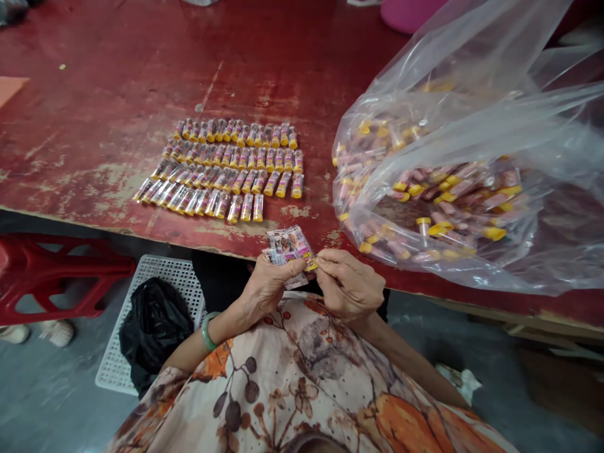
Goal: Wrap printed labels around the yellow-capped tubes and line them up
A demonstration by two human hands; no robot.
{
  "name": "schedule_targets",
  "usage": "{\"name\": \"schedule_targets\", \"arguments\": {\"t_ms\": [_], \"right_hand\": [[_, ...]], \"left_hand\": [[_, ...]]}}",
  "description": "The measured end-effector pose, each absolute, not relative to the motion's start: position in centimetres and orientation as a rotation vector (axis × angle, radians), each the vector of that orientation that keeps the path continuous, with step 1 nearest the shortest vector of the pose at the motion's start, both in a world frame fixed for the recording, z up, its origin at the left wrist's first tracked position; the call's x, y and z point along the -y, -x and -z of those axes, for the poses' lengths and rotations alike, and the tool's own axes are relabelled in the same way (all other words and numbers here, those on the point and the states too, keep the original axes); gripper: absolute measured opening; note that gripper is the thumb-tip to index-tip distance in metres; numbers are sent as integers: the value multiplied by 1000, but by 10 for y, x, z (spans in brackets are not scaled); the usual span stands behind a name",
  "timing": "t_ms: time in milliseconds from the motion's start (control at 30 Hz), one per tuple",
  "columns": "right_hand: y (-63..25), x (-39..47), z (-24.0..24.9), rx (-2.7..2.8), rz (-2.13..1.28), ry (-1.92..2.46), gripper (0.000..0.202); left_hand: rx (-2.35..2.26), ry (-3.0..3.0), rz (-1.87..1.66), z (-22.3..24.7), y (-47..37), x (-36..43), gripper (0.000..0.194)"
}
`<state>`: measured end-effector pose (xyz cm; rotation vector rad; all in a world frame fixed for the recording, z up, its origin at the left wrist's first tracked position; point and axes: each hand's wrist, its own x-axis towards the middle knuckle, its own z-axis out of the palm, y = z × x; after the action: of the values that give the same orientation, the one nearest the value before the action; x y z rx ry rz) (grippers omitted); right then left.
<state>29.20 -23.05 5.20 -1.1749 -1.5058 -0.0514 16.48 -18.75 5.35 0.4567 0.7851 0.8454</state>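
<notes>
Head view. I see the person's left hand (264, 283) closed around a small bunch of printed slips (282, 241), thumb laid across the front and pressing them flat. The slips overlap unevenly, with a bit of yellow at a lower corner, and sit at the near edge of the red worktop (117, 69), above the lap. The print is too small for me to read. Right hand (352, 283): fingers curled in, thumb and forefinger pinched together at the right-hand corner of the slips. A green bangle (207, 332) circles the left wrist; the garment (292, 390) is floral.

Beyond the hands, on the worktop: filled tubes (246, 206) with yellow ends, lying side by side in four rows. The yellow ends point mostly toward the person. The nearest row stops short of the others on its right side.

To the right, a large clear bag (453, 119) lies open, with many yellow-capped tubes (494, 233) heaped loosely inside. A pink tub (408, 16) stands at the far edge of view; an orange sheet (10, 89) lies at far left.

Below, left: red stool (51, 267), and a black bag (155, 327) against a white perforated panel (113, 358).
</notes>
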Motion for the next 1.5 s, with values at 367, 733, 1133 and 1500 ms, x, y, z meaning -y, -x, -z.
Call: {"name": "schedule_targets", "arguments": {"t_ms": [367, 733, 1133, 1500], "right_hand": [[-295, 225, -46, 1579, 5, 1259, 23], [-282, 152, 7, 1538, -131, 1472, 20], [-251, 109, 1, 1841, -130, 1806, 17], [-469, 175, -53, 1767, 418, 2342, 17]], "left_hand": [[-836, -433, -826, -49, -162, 182, 31], [-993, -705, -809, -11, -154, 119, 43], [-1090, -288, -983, -36, -119, 122, 11], [-924, -432, -699, -52, -151, 148, 25]]}}
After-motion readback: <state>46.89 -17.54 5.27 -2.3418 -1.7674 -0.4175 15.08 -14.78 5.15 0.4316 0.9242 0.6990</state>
